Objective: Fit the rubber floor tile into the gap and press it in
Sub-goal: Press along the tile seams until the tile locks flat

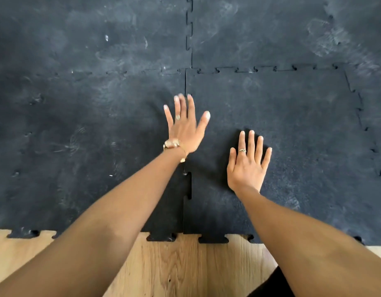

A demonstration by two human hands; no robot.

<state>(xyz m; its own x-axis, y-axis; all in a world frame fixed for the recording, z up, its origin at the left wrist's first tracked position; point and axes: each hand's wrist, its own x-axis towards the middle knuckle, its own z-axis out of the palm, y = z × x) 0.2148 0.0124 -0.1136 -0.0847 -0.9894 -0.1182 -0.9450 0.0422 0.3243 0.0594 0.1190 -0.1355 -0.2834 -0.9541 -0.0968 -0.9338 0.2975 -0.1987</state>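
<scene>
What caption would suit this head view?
Both hands, left and right, spread flat on a black rubber tile beside its seam.

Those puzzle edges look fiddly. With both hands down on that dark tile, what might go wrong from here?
The seam on the tile's left edge still shows open notches near the wooden floor, so tabs there may stay proud if pressing stops. The left hand looks blurred over that seam, and its fingers might get pinched between tabs. The right hand lies flat mid-tile, so the far right edge may go unpressed.
</scene>
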